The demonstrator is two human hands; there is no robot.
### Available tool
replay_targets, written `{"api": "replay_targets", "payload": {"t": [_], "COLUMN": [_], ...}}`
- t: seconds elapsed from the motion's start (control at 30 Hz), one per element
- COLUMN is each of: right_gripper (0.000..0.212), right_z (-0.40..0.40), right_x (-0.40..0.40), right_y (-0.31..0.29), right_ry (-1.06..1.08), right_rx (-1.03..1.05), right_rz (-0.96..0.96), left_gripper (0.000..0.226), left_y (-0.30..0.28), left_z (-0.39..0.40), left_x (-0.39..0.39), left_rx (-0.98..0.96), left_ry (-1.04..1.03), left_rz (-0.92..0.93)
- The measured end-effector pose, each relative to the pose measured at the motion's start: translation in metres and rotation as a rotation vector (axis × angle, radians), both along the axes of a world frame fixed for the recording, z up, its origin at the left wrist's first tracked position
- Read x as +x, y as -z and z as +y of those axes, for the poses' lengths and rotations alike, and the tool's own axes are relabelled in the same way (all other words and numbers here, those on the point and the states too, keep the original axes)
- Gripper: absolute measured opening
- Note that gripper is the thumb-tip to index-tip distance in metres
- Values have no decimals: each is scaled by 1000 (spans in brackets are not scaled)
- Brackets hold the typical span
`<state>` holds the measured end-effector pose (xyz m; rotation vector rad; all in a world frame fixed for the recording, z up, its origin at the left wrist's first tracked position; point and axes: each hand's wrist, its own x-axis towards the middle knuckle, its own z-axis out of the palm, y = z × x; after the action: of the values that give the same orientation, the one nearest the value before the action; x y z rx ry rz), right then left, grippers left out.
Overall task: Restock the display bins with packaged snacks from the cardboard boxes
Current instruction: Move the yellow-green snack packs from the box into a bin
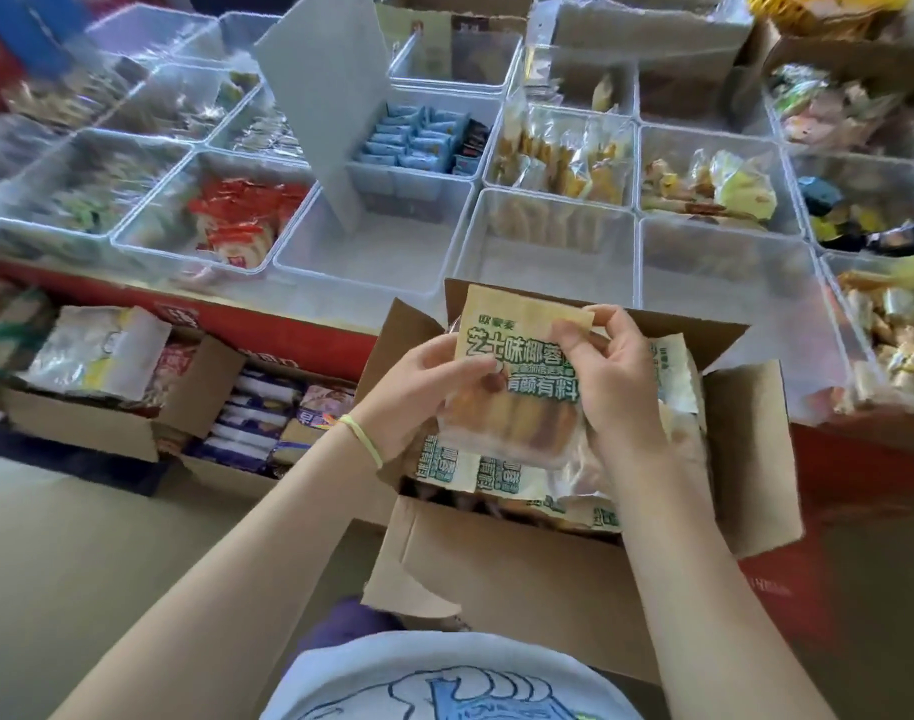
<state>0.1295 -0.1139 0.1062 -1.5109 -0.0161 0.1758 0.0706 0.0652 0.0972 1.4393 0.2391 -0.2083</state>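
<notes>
1. Head view: our left hand point(424, 387) and right hand point(608, 376) both pinch one yellow bread packet point(517, 376), fingers clamped on its left and right edges.
2. We hold the packet just above the open cardboard box point(501, 569) of matching packets.
3. Clear display bins point(548, 252) lie beyond, the nearest middle ones bare.

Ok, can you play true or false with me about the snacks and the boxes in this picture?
1. Both hands hold one snack packet. True: the left hand and right hand both grip it.
2. The packet is held above an open cardboard box. True.
3. That box is empty. False: more packets of the same kind lie inside.
4. The blue packets are in the cardboard box. False: they sit in a clear bin.
5. The left wrist wears a green band. True.
</notes>
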Motion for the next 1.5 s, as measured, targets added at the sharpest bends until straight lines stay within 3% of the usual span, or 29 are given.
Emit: {"api": "replay_targets", "payload": {"t": [0.13,0.3,0.47,0.6,0.73,0.8,0.9,1.07,1.17,1.27,1.37,1.5], "right_gripper": [19,13,16,14,10,9,26,36,35,32,22,16], "right_z": [4,37,131,228,310,337,356,378,389,396,400,397], "right_x": [10,24,25,25,36,43,55,87,108,135,174,228], "right_y": [0,-1,-4,-3,0,0,8,15,18,26,47,94], "right_ry": [180,334,398,409,343,213,-72,-170,-202,-169,-43,139], "right_rx": [17,-35,-18,-8,-80,-126,-290,-477,-424,-356,-305,-255], "right_rz": [23,-11,0,39,82,120,239,358,488,480,401,385], "left_gripper": [44,15,19,13,17,24,27,21,24,28,30,55], "left_y": [2,3,5,7,3,7,16,39,50,59,86,139], "left_z": [-9,19,109,205,287,319,354,386,393,398,408,416], "left_x": [19,42,48,57,67,75,92,130,149,174,212,258], "left_rx": [-110,-108,-124,-197,-272,-237,-204,-32,36,120,437,927], "left_ry": [11,-44,-58,-98,-111,-139,-172,-161,-182,-220,-273,-92], "left_rz": [-2,-115,-140,-21,60,45,7,4,9,-51,-126,-65]}}
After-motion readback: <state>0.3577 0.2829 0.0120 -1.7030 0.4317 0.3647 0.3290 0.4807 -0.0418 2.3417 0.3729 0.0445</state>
